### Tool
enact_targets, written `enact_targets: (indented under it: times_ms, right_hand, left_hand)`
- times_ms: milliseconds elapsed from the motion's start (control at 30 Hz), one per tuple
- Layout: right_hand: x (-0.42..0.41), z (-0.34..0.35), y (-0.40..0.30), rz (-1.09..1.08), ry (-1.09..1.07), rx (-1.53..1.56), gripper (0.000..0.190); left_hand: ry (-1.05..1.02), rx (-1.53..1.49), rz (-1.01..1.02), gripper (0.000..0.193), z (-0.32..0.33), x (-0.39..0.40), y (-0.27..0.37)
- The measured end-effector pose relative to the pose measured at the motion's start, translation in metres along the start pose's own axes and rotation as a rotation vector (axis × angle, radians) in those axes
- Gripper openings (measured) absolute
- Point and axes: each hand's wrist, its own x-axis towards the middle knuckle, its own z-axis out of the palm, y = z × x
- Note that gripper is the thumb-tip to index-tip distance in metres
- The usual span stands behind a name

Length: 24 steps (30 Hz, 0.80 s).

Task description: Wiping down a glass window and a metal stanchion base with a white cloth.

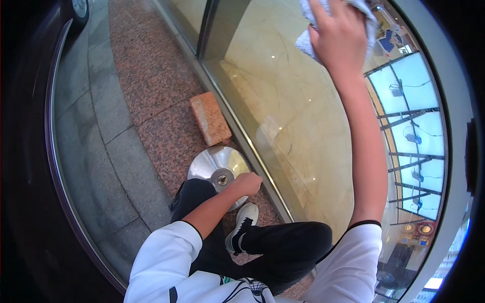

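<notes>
A light blue-white cloth (308, 43) lies bunched under my right hand (341, 36), against the large glass pane (295, 113) at the upper right. That arm is stretched far up along the pane. Curled into a fist, my left hand (248, 183) is over the right side of a round, shiny metal base (208, 163) with a fitting at its centre. Nothing shows in this fist; whether it touches the base or the glass I cannot tell. A reddish brick (212, 117) rests just beyond the base, beside the window's metal frame (242, 127).
Speckled red granite (155, 72) borders the window, with grey paving (110, 113) to the left. A dark vehicle (26, 151) with a wheel (80, 7) lines the left side. My shoe (248, 216) is beside the base. Lit panels (403, 91) appear in the glass at right.
</notes>
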Motion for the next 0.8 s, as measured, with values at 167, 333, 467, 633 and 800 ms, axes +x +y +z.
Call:
enact_targets:
  times_ms: [167,333,467,633,800]
  right_hand:
    - [-0.085,0.074,-0.061,-0.200,-0.173,0.192,0.034]
    - [-0.190,0.064,-0.105,-0.456,-0.401,0.355,0.020]
    - [-0.137,0.049,-0.071,-0.233,-0.316,0.257,0.026]
    - [0.012,0.019,0.021,-0.143,0.197,-0.039,0.037]
    - [0.094,0.035,0.009,0.001,-0.025,0.165,0.042]
  left_hand:
    - [0.077,0.042,-0.061,0.023,-0.012,-0.010,-0.004]
    - [0.094,0.019,-0.048,0.025,-0.016,-0.016,-0.008]
    - [0.132,0.007,-0.108,0.021,-0.020,-0.018,-0.011]
    - [0.091,0.009,-0.110,0.025,-0.018,-0.012,-0.018]
    - [0.124,-0.011,-0.120,0.025,-0.026,-0.021,-0.022]
